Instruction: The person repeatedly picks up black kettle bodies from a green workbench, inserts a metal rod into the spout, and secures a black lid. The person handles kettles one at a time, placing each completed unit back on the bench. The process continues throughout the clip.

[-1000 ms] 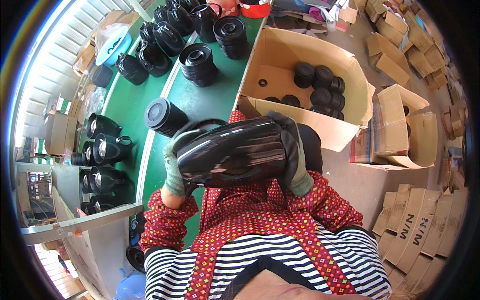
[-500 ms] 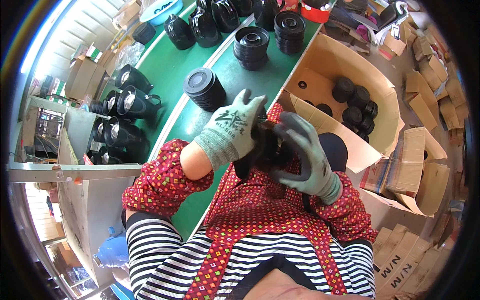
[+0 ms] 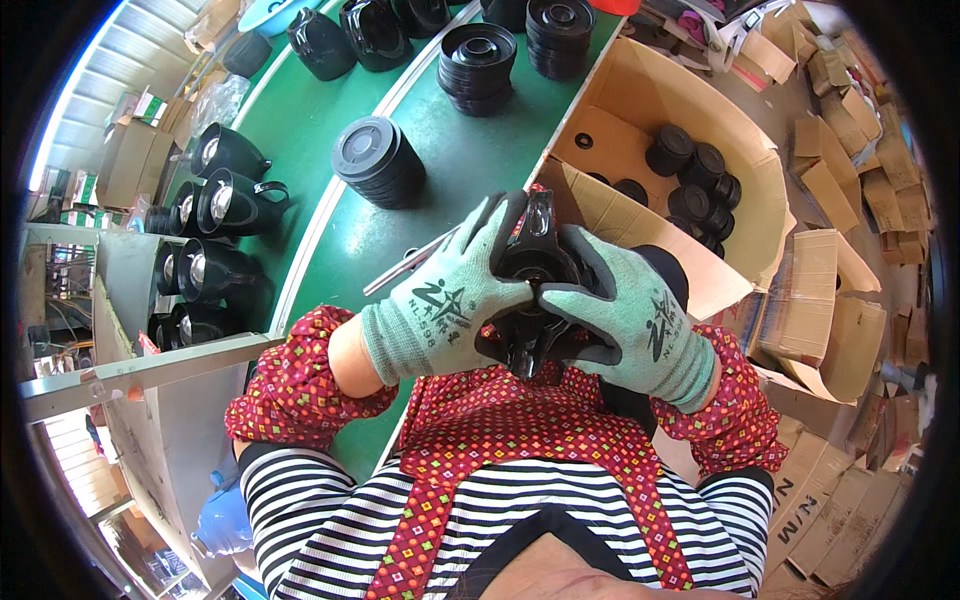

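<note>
A glossy black jug (image 3: 538,232) is held upright in front of my body, its round opening facing up. My left hand (image 3: 450,290), in a green-grey work glove, is wrapped round its left side. From the other side my gloved right hand (image 3: 640,315) grips it, and both thumbs meet over the middle of the opening. What the thumbs press on is too dark to make out. Beside my left hand, a thin metal rod (image 3: 405,265) slants over the green bench. Beyond it stands a stack of round black lids (image 3: 380,160).
The green bench (image 3: 310,130) carries more black jugs (image 3: 375,35) at the back, stacked black ring-shaped parts (image 3: 478,65), and jugs with shiny insides (image 3: 235,200) at left. Right of the bench, an open carton (image 3: 740,240) holds black round parts. More cartons (image 3: 810,300) stand beyond.
My right hand has closed onto the jug, where its fingers were spread beside it before. The jug is now turned opening-up, and both thumbs rest over its middle. The view has shifted slightly.
</note>
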